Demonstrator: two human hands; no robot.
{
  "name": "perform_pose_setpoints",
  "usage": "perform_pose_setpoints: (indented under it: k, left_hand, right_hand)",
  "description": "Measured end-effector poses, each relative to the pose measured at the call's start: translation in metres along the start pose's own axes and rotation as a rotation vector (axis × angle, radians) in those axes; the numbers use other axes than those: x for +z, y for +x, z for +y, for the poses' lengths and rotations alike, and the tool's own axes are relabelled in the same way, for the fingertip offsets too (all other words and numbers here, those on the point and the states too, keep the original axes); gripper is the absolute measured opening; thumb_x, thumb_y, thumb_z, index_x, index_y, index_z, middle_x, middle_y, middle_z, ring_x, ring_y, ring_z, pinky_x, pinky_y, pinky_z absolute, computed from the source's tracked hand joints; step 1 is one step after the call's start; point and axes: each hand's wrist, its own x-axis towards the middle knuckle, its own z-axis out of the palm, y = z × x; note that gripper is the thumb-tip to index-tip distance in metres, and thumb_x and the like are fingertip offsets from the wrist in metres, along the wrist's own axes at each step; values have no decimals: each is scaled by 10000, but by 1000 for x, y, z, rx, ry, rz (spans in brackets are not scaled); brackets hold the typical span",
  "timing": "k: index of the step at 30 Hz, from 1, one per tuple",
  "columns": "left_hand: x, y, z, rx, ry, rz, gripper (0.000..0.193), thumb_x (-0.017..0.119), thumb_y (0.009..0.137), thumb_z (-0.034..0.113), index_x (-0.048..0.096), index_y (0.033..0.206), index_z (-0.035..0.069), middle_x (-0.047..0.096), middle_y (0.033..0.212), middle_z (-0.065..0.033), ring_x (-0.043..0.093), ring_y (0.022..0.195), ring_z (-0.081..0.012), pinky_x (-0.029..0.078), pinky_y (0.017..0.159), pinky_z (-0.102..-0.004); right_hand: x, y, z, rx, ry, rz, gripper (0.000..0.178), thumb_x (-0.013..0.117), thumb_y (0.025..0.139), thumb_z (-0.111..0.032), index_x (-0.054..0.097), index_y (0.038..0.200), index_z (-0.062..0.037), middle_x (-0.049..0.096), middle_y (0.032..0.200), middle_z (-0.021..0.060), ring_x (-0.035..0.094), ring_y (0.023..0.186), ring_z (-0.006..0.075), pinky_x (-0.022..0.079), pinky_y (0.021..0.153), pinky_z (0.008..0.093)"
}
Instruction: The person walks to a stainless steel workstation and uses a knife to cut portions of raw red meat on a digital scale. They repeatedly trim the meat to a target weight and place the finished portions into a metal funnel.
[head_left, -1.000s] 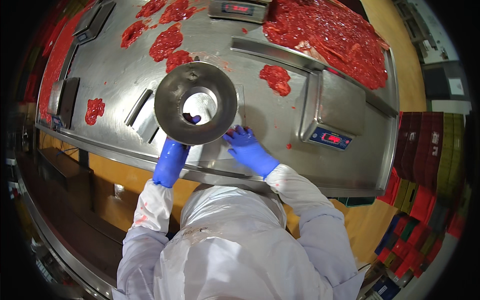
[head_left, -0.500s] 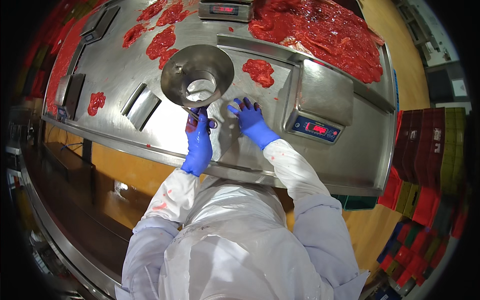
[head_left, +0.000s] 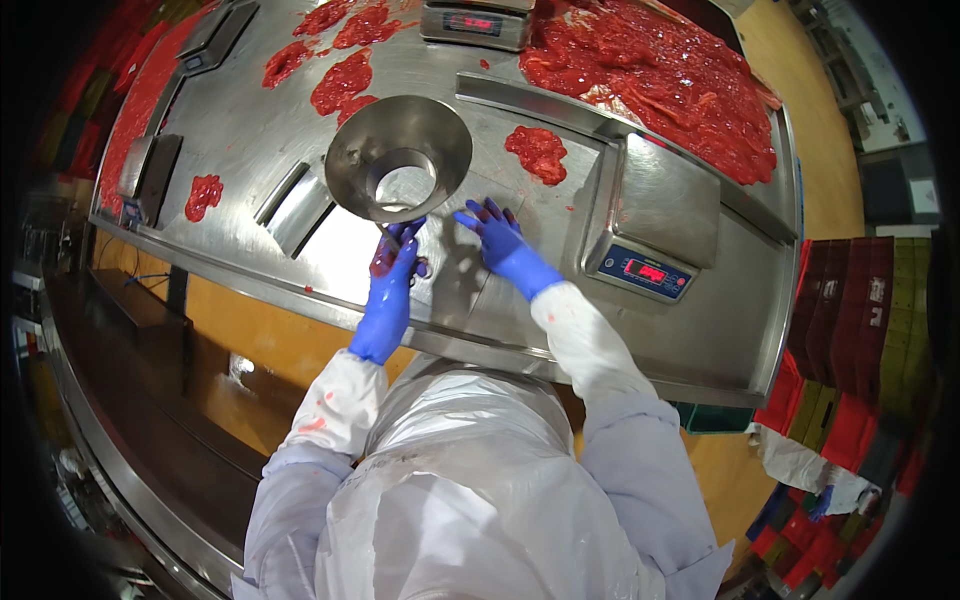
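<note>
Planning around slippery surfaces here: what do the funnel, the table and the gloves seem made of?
Funnel: metal, probably stainless steel, given its grey, softly reflective surface.
Table: likely stainless steel too, satin-looking, with bright glare.
Gloves: thin, rubbery and blue, perhaps nitrile, judging by their snug fit and slight sheen.

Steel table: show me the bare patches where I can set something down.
Free: between the right-hand digital scale and the near rim; left of the funnel, beyond the steel channel. Crowded: where the left hand holds the funnel; upper right, where raw red meat lies beyond the divider.
</note>
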Motion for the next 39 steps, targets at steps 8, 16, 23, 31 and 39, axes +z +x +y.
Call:
perform_pose_setpoints:
  k: [8,16,23,31,39]
  left_hand:
    - [-29,11,25,-227,-316,-16,318,518,922,157,536,1224,58,497,840,10,436,682,-88,419,790,-274]
    - [-66,19,21,-194,-125,-83,369,564,836,-84,496,1197,-45,586,1019,-77,556,940,-130,467,853,-273]
    - [-86,7,23,-247,-194,98,79,548,895,152,556,849,89,461,662,37,411,606,-65,400,701,-251]
    - [-94,0,32,-327,-122,303,108,551,926,225,596,929,127,435,637,67,384,559,-41,403,731,-258]
    - [-94,-30,25,-247,-118,314,268,529,933,225,593,1158,96,550,785,42,485,699,-48,438,805,-262]
  right_hand:
    - [48,-110,31,413,545,831,503,464,868,-48,362,1356,13,319,1435,207,269,1353,325,181,1118,418]
    - [7,91,105,572,548,1262,472,368,979,-257,335,1377,-6,335,1423,200,275,1345,311,135,1125,399]
    - [-47,90,72,314,1422,1201,493,426,955,-339,430,1336,-25,437,1368,110,392,1278,223,252,1087,349]
    - [14,-160,53,555,1240,406,395,413,975,-255,582,729,4,610,678,105,599,653,185,488,696,333]
    - [-9,32,87,337,1036,743,454,419,970,-277,615,662,-7,627,641,71,556,581,149,451,619,291]
